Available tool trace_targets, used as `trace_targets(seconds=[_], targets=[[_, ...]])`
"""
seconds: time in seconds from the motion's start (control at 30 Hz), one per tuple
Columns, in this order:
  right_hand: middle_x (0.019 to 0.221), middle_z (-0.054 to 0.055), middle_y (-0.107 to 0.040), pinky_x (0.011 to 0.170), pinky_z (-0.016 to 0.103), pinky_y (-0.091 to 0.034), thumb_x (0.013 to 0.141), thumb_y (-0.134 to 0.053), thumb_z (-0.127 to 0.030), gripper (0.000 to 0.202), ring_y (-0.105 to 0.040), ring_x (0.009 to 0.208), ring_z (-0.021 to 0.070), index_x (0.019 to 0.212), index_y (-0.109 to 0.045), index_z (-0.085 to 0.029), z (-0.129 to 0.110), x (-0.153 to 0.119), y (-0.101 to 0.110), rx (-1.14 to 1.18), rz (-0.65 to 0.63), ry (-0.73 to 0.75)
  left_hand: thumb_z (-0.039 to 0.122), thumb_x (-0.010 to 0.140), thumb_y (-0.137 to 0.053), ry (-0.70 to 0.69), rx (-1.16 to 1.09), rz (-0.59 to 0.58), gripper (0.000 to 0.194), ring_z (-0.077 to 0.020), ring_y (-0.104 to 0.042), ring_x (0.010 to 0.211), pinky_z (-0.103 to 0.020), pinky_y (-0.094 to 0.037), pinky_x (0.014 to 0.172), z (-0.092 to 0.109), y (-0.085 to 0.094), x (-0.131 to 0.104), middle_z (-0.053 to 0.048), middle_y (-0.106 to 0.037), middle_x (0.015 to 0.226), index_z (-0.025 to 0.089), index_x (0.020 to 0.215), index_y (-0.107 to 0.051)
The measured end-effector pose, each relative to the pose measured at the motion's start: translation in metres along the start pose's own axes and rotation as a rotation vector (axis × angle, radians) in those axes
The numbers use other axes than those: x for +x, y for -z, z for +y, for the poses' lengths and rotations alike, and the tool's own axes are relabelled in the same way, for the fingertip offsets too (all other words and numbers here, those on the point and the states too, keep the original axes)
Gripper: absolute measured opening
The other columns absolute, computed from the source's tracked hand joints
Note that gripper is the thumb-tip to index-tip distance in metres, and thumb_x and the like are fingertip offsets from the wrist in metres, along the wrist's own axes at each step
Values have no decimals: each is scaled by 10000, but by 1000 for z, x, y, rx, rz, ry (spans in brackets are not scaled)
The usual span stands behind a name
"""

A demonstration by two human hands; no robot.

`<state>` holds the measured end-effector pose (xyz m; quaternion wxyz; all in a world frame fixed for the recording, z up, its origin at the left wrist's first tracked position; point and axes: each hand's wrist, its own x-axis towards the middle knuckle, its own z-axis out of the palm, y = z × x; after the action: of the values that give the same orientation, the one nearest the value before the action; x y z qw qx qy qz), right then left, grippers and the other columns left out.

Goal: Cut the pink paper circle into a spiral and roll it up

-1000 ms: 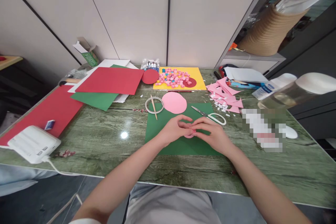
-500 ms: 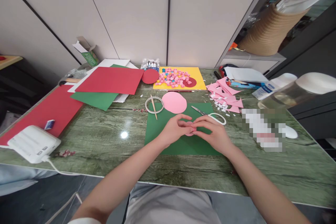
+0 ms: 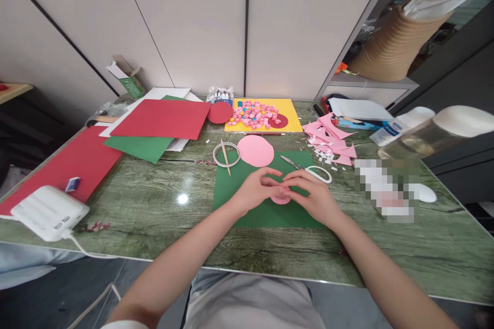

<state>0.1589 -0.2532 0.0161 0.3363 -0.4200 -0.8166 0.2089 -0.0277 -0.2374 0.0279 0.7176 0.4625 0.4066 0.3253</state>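
Observation:
Both hands meet over a green paper sheet (image 3: 266, 217), gripping a small round pink paper piece (image 3: 280, 199) that looks partly curled at the top. My left hand (image 3: 259, 188) pinches it from the left with thumb and fingers. From the right, my right hand (image 3: 311, 193) has its fingertips closed on the same piece, and the fingers hide part of it. Scissors with white handles (image 3: 318, 174) lie just beyond my right hand. A larger pink paper disc (image 3: 255, 150) rests on the sheet's far edge, beside a tape roll (image 3: 215, 160) and a pointed wooden stick (image 3: 226, 157).
Pink paper scraps (image 3: 331, 136) with white bits lie at the back right. Small pink balls (image 3: 254, 113) cover a yellow sheet (image 3: 295, 113). Red sheets (image 3: 162, 118) and a white charger (image 3: 48, 212) are at left; a clear bottle (image 3: 419, 141) stands at right.
The pink paper piece has turned or dropped slightly between my fingers, so more of its lower rim shows. My right fingertips have shifted a little left. Everything else stays in place.

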Motion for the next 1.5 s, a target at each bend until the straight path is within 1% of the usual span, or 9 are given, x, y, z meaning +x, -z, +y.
trace_targets(seconds=[0.17, 0.3, 0.4, 0.57, 0.7, 0.83, 0.97, 1.2, 1.5], targets=[[931, 53, -595, 763, 340, -493, 838, -588, -273, 59, -589, 871, 190, 870, -599, -225, -2, 1, -2, 2, 39, -29, 155, 618, -744, -16, -90, 25, 367, -124, -639, 719, -287, -481, 759, -5, -5, 2, -36, -687, 763, 145, 946, -578], [915, 52, -595, 743, 341, -497, 835, -589, -294, 74, -592, 850, 191, 831, -584, -221, -2, 1, -3, 13, 34, -46, 155, 594, -763, -12, -146, 23, 380, -133, -644, 724, -307, -492, 770, -5, -7, 1, -36, -690, 748, 137, 929, -583], [933, 53, -595, 758, 343, -500, 828, -600, -299, 86, -594, 865, 192, 879, -616, -231, -1, 1, -2, 23, 32, -39, 163, 588, -768, 11, -166, 28, 394, -140, -650, 697, -323, -501, 750, -3, -5, 1, -37, -692, 744, 137, 934, -580], [978, 55, -599, 801, 354, -501, 838, -592, -279, 144, -589, 913, 196, 965, -656, -260, 0, 1, 0, 35, 21, -2, 146, 567, -776, 5, -152, 18, 375, -132, -649, 694, -321, -489, 776, 0, -1, 2, -28, -684, 711, 124, 896, -599], [976, 54, -608, 779, 349, -514, 846, -579, -274, 137, -610, 869, 189, 955, -661, -262, -1, 1, 1, 47, 6, 9, 151, 567, -777, 44, -179, -20, 373, -140, -654, 682, -322, -485, 769, 0, -1, 1, -27, -688, 697, 129, 897, -605], [934, 52, -610, 761, 340, -512, 850, -570, -263, 125, -603, 863, 189, 941, -655, -253, -2, 1, 0, 5, 67, 15, 150, 567, -782, 42, -254, 6, 392, -128, -650, 669, -309, -479, 761, -4, -3, 2, -40, -698, 747, 130, 911, -595], [933, 48, -597, 776, 326, -501, 840, -584, -244, 113, -592, 875, 182, 934, -648, -240, -4, 1, 0, -8, 83, -1, 164, 563, -790, 39, -321, 3, 412, -135, -652, 670, -320, -481, 758, -9, -4, 3, -50, -702, 765, 126, 919, -587], [957, 46, -596, 797, 327, -494, 822, -610, -253, 158, -587, 895, 183, 974, -652, -249, -6, 1, 2, 21, 61, -15, 158, 538, -804, 57, -325, 10, 423, -127, -646, 657, -298, -475, 733, -5, -2, 2, -41, -698, 733, 120, 896, -582], [952, 54, -612, 777, 349, -507, 835, -588, -283, 184, -602, 876, 194, 1008, -645, -261, -8, 2, 2, 51, 44, -36, 144, 540, -796, 11, -290, 39, 384, -127, -648, 651, -290, -487, 718, -4, -3, 2, -27, -689, 704, 119, 863, -590]])
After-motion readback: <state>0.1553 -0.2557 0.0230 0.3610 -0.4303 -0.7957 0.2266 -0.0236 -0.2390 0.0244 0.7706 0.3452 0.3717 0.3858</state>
